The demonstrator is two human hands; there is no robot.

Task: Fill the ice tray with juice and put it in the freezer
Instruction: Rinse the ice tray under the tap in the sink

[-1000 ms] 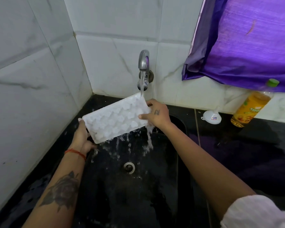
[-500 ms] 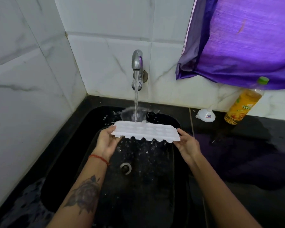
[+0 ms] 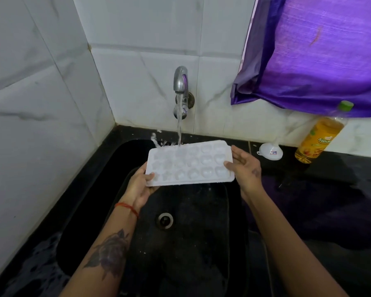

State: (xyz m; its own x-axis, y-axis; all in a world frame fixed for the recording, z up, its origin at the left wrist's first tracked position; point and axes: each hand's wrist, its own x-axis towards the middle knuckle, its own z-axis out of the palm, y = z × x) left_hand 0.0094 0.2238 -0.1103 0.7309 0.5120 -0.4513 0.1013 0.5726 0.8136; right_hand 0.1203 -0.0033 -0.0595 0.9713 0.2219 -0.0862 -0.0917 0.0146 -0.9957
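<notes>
Ice tray (image 3: 190, 162) held cavity-side up over the black sink (image 3: 180, 254), directly beneath the tap (image 3: 181, 82), whose running stream strikes the tray's far edge and throws spray to the left of the tap. The left hand (image 3: 140, 185) grips the tray's near-left corner, thumb on top and fingers curled beneath. The right hand (image 3: 245, 166) is largely open, its fingers spread against the short edge farthest from that corner; whether it truly grips or only steadies cannot be told. The juice bottle (image 3: 320, 135) with green cap and a small white funnel (image 3: 270, 151) stand on the bench to the right of the tap, well apart from the tray.

Judged stage: rinsing, before any filling. Risks from here: the wet plastic may slip from the loosely closed right hand and drop into the sink; the stream hitting the edge may deflect water onto the bench and wall; water left pooled in the cavities would dilute the juice unless tipped out; a tray carried tilted to the freezer would spill.
</notes>
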